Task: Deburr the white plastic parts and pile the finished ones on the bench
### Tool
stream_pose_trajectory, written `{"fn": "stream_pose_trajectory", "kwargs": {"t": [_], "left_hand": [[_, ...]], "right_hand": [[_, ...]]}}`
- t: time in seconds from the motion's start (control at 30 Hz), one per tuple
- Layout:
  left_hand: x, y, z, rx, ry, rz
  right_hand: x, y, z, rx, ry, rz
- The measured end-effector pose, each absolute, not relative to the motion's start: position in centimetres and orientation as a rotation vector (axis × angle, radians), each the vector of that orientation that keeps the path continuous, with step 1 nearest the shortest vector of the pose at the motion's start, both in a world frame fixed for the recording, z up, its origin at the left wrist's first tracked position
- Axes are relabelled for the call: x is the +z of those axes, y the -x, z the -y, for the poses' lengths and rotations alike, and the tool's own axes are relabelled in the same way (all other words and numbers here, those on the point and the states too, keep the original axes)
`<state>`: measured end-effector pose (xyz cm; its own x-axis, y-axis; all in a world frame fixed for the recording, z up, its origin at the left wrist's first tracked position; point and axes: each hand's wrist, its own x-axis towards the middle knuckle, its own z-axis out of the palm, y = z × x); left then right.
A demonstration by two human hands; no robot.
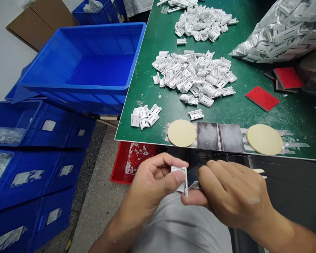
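My left hand is closed, pinching a small white plastic part with a slotted face between thumb and fingers. My right hand is wrapped round a small knife; its short metal blade meets the lower right edge of the part, and my right thumb lies just below. Pale ends poke out behind the right fist, and most of the handle is hidden. Both hands are over my lap, in front of the green table. A single white part and a small group of white parts lie near the table's front edge.
Larger heaps of white parts and a full clear bag lie farther back. Round cream pads, dark square pads and a red pad are on the table. Blue crates stand left; a red tray sits below.
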<state>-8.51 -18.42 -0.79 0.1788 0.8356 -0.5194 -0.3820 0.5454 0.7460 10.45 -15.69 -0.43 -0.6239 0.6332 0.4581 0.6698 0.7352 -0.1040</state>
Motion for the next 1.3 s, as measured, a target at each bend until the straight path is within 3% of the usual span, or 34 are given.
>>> {"fn": "stream_pose_trajectory", "kwargs": {"t": [0.3, 0.37, 0.57, 0.73, 0.83, 0.97, 1.03, 1.3], "left_hand": [[-1.2, 8.4, 18.3, 0.922, -0.538, -1.107], [-1.1, 8.2, 18.3, 0.962, -0.592, -1.158], [-0.2, 7.2, 18.2, 1.059, -0.732, -1.177], [-0.3, 7.3, 18.1, 1.055, -0.723, -0.902], [-0.5, 7.3, 17.9, 1.068, -0.651, -0.864], [-0.3, 6.9, 17.6, 1.069, -0.479, -0.769], [-0.1, 6.6, 17.5, 1.043, -0.419, -0.733], [0.5, 5.8, 17.9, 1.058, -0.428, -0.807]], "right_hand": [[-1.1, -10.7, 15.7, -0.044, 0.947, 2.444], [-1.4, -10.8, 15.9, 0.206, 0.925, 2.412], [-1.8, -10.4, 16.7, 1.54, 1.0, 1.859], [-1.4, -9.8, 17.2, 1.889, 0.988, 1.5], [-0.9, -9.8, 17.4, 1.615, 0.993, 1.759], [-0.7, -10.3, 17.0, 0.737, 0.94, 2.02], [-0.9, -10.5, 16.5, 0.45, 0.927, 2.107], [-1.2, -10.4, 15.9, 0.034, 0.991, 2.224]]}}
